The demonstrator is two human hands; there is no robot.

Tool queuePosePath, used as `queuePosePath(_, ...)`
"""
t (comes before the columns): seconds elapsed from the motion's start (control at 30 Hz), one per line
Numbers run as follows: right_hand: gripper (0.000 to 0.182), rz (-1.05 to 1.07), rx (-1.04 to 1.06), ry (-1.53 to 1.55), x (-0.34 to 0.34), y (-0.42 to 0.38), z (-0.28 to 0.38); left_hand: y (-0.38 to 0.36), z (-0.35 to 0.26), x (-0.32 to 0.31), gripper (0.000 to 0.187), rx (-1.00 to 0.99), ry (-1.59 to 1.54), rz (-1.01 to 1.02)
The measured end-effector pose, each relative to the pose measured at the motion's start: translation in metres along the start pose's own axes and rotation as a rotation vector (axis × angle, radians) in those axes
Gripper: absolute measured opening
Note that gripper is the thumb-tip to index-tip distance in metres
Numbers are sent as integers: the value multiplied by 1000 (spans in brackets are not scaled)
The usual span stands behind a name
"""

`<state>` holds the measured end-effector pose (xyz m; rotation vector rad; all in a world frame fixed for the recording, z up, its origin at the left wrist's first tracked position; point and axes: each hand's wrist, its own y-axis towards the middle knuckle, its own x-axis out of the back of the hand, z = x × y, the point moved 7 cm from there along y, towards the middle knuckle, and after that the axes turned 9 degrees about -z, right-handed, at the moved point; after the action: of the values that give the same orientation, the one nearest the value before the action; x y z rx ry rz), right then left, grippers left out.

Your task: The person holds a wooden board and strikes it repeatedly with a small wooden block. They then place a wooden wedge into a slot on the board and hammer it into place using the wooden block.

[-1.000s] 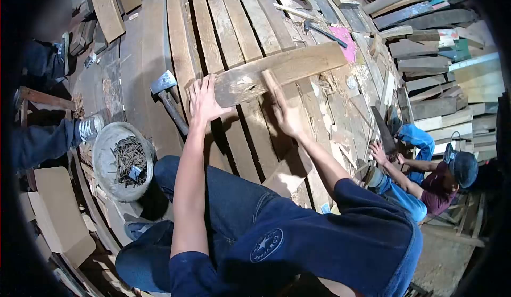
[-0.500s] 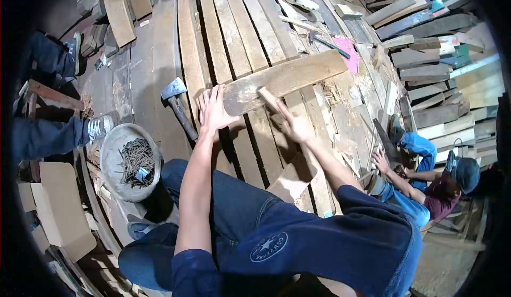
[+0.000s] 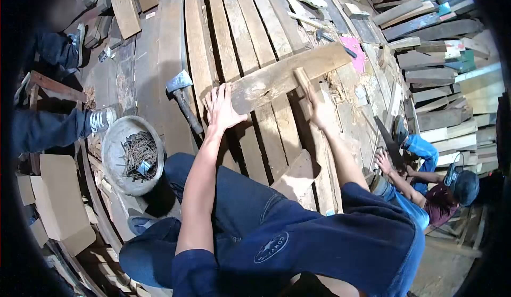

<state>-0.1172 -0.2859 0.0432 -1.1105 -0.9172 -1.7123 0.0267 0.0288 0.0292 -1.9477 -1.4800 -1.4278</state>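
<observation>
A wide brown board (image 3: pixel 287 79) lies slantwise across several long planks (image 3: pixel 261 28). My left hand (image 3: pixel 221 109), fingers spread, presses on its left end. My right hand (image 3: pixel 322 112) is closed round a short wooden piece (image 3: pixel 302 77), whose upper end rests at the board's near edge, right of its middle. The fingers' undersides are hidden. An axe (image 3: pixel 178 82) with a dark handle lies left of my left hand.
A grey bucket (image 3: pixel 110 150) of nails (image 3: pixel 139 156) stands at left, beside another person's shoe (image 3: pixel 101 120). A co-worker (image 3: pixel 442 196) sits at right near a saw (image 3: pixel 390 145). A hammer (image 3: pixel 332 40) lies beyond the board on pink material (image 3: pixel 353 52).
My right hand has moved right along the board with the short wooden piece. My left hand stays on the board's left end. The whole view has shifted slightly.
</observation>
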Motion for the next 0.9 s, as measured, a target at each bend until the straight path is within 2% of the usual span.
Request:
queuePosePath(0.03, 78, -163, 81, 70, 3, 13, -17, 0, -2, -1, 118, -3, -10, -17)
queuePosePath(0.13, 79, -255, -22, 122, -17, 20, -7, -1, -1, -4, 117, 5, 14, -16)
queuePosePath(0.17, 79, -154, -56, 146, -19, 6, 27, -1, 1, -5, 118, 18, 15, 1)
queuePosePath(0.2, 79, -300, 320, 345, -24, -13, 65, 1, 2, -3, 118, 19, 14, -7)
queuePosePath(0.23, 79, 2, 244, 325, -44, -32, 77, 1, 2, -3, 119, 21, 14, -10)
queuePosePath(0.3, 79, 119, 274, 156, -29, -28, 77, -2, 1, -3, 121, 21, 7, -23)
queuePosePath(0.33, 78, 61, 273, 113, -34, -11, 50, -1, 2, -3, 120, 19, -7, -20)
queuePosePath(0.37, 75, -2, 116, 151, -21, 6, 36, -1, 1, -2, 119, 16, -24, -15)
queuePosePath(0.4, 71, -75, 124, 229, -18, 21, 18, -3, 1, -2, 119, 27, -11, -13)
queuePosePath(0.43, 70, -32, -48, 144, -9, 34, 13, -3, 1, -2, 118, 35, -1, -11)
queuePosePath(0.5, 71, -70, -117, 155, -1, 34, 36, -2, -2, -4, 118, 43, 8, 3)
queuePosePath(0.53, 75, -265, 110, 260, -43, 25, 30, -2, -3, -2, 118, 43, 11, 12)
queuePosePath(0.57, 77, -6, 26, 193, -32, 5, 71, 0, -2, -1, 118, 46, 17, 17)
queuePosePath(0.6, 79, -126, 343, 357, -27, -10, 105, 0, -3, 1, 118, 34, 25, -17)
queuePosePath(0.63, 80, 106, 214, 380, -39, -20, 99, 1, 0, 0, 118, 32, 24, -26)
queuePosePath(0.7, 80, 145, 249, 221, -27, -1, 79, -2, 1, -3, 118, 30, 20, -32)
queuePosePath(0.77, 73, -30, 53, 150, -31, 31, 31, -2, 0, -3, 119, 40, 21, -19)
queuePosePath(0.83, 71, -79, -153, 217, -19, 52, 15, -1, -3, 0, 119, 43, 18, -8)
queuePosePath(0.9, 72, -230, -81, 213, -35, 44, 26, 1, -5, 0, 119, 41, 28, 3)
